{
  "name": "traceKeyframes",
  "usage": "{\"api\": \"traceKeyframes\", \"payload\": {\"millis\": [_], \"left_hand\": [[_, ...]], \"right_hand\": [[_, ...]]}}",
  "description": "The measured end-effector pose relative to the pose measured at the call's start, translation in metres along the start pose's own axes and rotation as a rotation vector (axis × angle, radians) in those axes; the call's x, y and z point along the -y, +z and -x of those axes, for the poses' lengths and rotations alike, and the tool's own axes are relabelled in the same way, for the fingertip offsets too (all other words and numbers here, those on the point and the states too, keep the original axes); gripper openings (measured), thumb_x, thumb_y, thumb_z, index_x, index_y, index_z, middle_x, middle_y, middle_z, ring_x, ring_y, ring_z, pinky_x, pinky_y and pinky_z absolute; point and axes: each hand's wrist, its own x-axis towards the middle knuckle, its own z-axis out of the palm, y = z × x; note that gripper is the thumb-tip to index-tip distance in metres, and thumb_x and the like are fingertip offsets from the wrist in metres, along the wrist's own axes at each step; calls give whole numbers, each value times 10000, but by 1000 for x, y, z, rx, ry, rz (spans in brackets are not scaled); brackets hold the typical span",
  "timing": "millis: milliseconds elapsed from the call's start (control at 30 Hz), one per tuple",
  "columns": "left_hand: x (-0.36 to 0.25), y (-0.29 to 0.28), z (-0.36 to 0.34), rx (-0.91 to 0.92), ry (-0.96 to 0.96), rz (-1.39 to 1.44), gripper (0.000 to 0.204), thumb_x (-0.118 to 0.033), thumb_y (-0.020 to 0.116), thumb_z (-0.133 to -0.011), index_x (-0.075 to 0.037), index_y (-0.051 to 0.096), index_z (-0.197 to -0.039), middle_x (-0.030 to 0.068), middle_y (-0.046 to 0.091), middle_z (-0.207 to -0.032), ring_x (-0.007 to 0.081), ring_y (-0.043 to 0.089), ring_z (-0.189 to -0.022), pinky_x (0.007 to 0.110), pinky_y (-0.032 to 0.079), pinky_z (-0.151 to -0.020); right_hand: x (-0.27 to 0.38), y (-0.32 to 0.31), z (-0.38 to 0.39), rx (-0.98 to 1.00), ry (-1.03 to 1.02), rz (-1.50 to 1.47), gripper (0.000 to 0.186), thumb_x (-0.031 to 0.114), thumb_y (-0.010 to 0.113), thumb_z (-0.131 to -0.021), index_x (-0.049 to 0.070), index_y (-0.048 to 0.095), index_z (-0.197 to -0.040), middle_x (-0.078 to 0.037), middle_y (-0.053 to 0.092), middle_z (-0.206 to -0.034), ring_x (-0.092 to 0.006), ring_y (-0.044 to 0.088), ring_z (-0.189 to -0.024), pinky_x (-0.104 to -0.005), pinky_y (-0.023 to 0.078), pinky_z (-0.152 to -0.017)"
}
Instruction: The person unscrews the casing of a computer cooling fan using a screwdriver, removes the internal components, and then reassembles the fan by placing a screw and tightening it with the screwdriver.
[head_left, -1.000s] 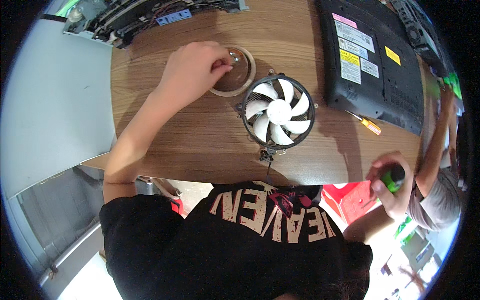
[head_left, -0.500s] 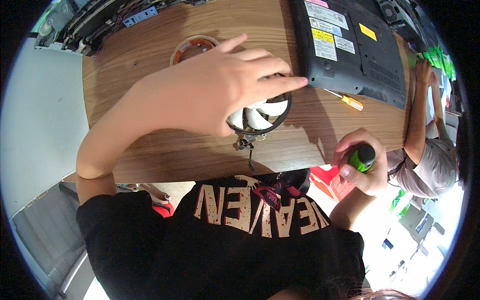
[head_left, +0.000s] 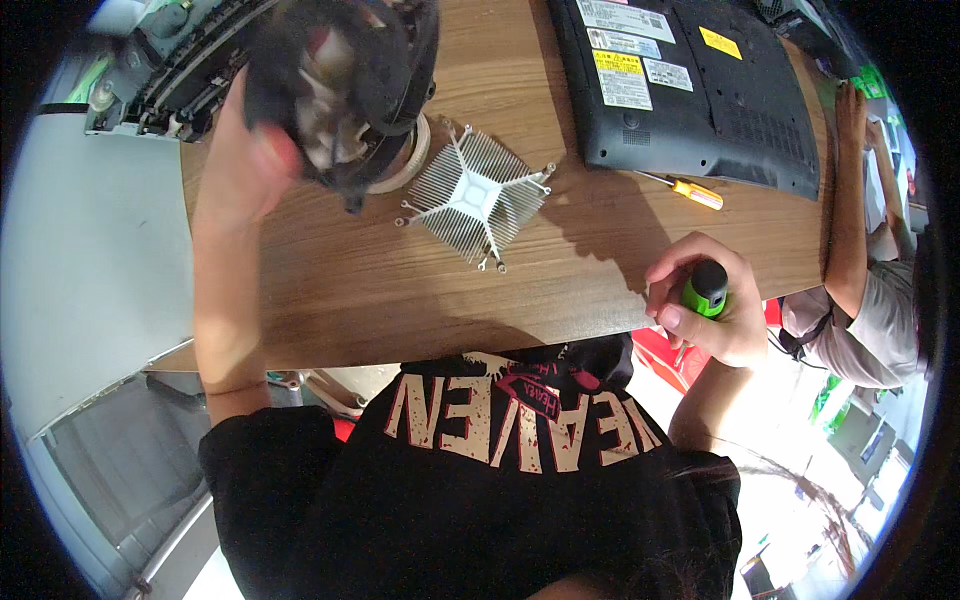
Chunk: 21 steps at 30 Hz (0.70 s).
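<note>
Round black-framed cooling fan with pale blades [head_left: 340, 90], in the head view: held up over the upper left of the brown wood-grain table [head_left: 360, 300], apart from the silver finned metal heatsink with four arms [head_left: 478, 197]. Smeared by blur, with blades hard to make out and top running to the upper picture edge. Blocking much of the pale ring-shaped roll [head_left: 408, 165]. Left hand [head_left: 240, 170]: also blurred, at the end of a nearly upright forearm, closed on the fan's left side; impossible to tell how far wrapped round. Right hand [head_left: 735, 315]: near the table's front edge, fingers curled around a green-and-black cylindrical-handled tool [head_left: 705, 290], lower part mostly covered by thumb and palm. Black plastic laptop [head_left: 745, 130], underside up: cut off at the top, with a small yellow-handled screwdriver [head_left: 697, 194] just beside its near edge.
</note>
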Motion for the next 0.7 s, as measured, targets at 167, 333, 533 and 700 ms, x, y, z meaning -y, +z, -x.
{"api": "traceKeyframes", "payload": {"millis": [167,333,533,700], "left_hand": [[-2,12,-24,-902,-376,295,1016,-697,539,-713,-38,224,-1420,238,334,-1390,387,362,-1244,448,351,-964],[34,-18,-50,-226,-289,1020,1059,-731,508,-708,10,226,-1410,215,409,-1319,325,444,-1104,394,381,-850],[44,-13,-96,-462,-310,870,982,-770,431,-732,-16,356,-1358,190,447,-1315,326,487,-1085,433,400,-843],[53,-16,-116,-481,-333,936,956,-773,425,-740,-34,390,-1345,209,442,-1326,380,467,-1176,507,451,-884]], "right_hand": [[0,6,-8,-35,-27,-106,300,113,693,-786,-37,546,-1000,-85,599,-707,-109,546,-510,-224,449,-458],[-9,-3,-1,-231,-229,-370,378,243,684,-814,-27,497,-1001,-144,579,-706,-148,517,-451,-238,422,-396],[-23,-12,13,-290,-258,-484,336,224,675,-826,-4,490,-988,-143,578,-711,-149,516,-450,-233,410,-379],[-31,-20,18,-403,-283,-601,315,234,665,-833,13,484,-965,-127,572,-688,-141,495,-446,-228,384,-378]]}}
